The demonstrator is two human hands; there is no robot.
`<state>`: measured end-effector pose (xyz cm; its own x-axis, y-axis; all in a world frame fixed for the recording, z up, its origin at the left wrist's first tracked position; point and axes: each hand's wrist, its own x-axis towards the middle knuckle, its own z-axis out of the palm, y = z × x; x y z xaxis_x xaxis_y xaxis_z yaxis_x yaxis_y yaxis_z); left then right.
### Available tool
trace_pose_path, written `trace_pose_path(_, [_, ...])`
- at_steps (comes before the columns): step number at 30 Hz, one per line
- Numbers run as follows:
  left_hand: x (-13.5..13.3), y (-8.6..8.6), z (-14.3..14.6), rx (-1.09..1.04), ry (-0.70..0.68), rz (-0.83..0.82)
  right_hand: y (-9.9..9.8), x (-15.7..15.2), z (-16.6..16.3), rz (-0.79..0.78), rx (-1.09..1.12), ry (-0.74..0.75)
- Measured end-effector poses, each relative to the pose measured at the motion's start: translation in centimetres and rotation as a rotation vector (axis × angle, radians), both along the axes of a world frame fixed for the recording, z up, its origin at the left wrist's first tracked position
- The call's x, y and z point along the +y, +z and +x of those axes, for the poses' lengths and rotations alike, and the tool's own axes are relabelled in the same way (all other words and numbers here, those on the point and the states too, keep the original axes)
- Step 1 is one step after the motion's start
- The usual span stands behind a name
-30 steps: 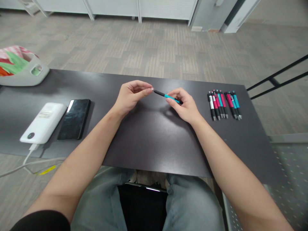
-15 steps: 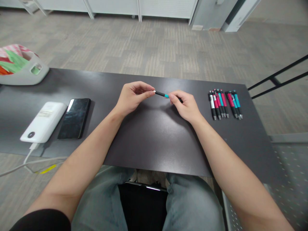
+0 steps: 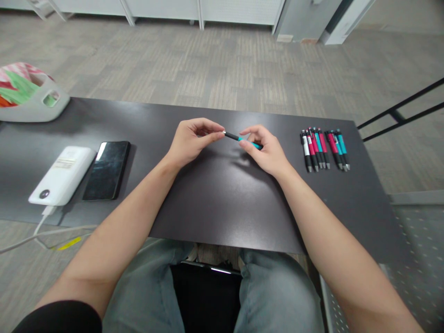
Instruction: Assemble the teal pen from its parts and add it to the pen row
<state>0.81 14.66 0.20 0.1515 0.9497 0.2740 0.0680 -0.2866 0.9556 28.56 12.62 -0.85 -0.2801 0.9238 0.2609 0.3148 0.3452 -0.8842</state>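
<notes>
Right hand (image 3: 268,151) loosened, pen (image 3: 234,136) partly hidden

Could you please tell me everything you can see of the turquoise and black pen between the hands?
The pen has a turquoise barrel and black grip, and looks plastic. It slants across the view above the dark table, its pale left end pinched by the left hand. The right hand touches the barrel, whose other end is hard to make out.
</notes>
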Motion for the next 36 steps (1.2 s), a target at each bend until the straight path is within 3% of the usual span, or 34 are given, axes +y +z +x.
trace_pose_path(11, [-0.04, 0.1, 0.25, 0.005, -0.007, -0.005, -0.76, 0.18, 0.2, 0.004, -0.009, 0.016])
trace_pose_path(18, [-0.04, 0.18, 0.32, 0.009, 0.003, 0.007, -0.25, 0.02, 0.3, -0.016, -0.086, 0.062])
trace_pose_path(23, [-0.14, 0.29, 0.33, -0.008, -0.074, -0.037, -0.56, 0.12, 0.29, 0.032, -0.086, 0.027])
trace_pose_path(29, [-0.74, -0.09, 0.38, 0.2, 0.056, 0.083, -0.86, -0.05, 0.22, 0.102, -0.161, 0.062])
trace_pose_path(36, [-0.59, -0.05, 0.33, 0.272, 0.033, 0.133, -0.47, -0.08, 0.12, 0.098, -0.151, 0.056])
